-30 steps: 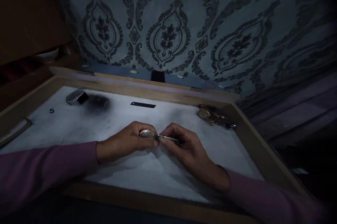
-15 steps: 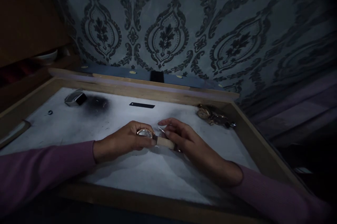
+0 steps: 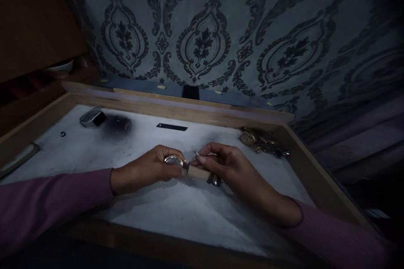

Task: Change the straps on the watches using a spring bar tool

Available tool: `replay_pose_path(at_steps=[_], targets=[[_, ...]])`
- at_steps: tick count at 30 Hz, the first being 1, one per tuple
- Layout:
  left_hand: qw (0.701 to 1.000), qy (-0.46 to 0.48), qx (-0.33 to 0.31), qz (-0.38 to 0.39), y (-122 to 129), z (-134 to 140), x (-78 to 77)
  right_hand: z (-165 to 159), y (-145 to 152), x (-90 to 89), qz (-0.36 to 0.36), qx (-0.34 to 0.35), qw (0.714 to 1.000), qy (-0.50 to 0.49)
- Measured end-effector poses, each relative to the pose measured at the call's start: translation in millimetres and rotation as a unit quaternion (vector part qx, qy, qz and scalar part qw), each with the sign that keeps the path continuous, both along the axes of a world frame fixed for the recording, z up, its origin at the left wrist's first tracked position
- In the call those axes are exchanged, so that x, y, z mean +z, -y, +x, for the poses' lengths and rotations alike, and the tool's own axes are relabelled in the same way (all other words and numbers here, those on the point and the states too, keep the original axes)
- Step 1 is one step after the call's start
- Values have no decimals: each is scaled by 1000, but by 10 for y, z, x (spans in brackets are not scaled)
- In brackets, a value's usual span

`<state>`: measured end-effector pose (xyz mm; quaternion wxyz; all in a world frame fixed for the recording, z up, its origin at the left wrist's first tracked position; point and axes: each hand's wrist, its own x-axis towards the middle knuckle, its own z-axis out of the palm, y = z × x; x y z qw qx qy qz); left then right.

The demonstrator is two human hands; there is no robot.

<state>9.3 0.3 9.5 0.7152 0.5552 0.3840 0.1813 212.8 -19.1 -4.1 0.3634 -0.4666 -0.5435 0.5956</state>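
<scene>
A round wristwatch (image 3: 174, 161) with a shiny rose-gold rim is gripped between the thumb and fingers of my left hand (image 3: 148, 164). Its strap (image 3: 198, 172), pale on the visible side, stretches right towards my other hand and has a metal buckle (image 3: 215, 179) at its end. My right hand (image 3: 229, 163) pinches a small thin metal tool (image 3: 195, 152) between thumb and forefinger, its tip pointing up and left just above the strap. The tool is too small to name exactly. Whether the lower right fingers touch the strap is unclear.
The white surface has a raised wooden rim (image 3: 189, 107). At the back lie a dark flat strip (image 3: 172, 127), a grey-strapped watch (image 3: 93, 118) and a small dark curl (image 3: 62, 134). Several watches (image 3: 260, 140) are heaped at the right. A frame-like object (image 3: 23, 157) sits far left.
My right forefinger, stretched out before, has bent in against the thumb around the tool. The tool's tip has shifted slightly. My left hand still holds the watch in the same place.
</scene>
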Motion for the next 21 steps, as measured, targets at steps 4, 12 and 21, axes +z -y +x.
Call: replay_pose_path(at_steps=[4, 12, 21], targets=[[1000, 0, -8, 16, -9, -17, -26, -6, 50, 57, 118, 1, 991, 70], [1000, -6, -8, 18, -13, -35, -23, -6, 131, 124, 262, 68, 936, 224], [1000, 0, -19, 20, -15, -55, -37, -1, 143, 201, 239, 101, 937, 234]])
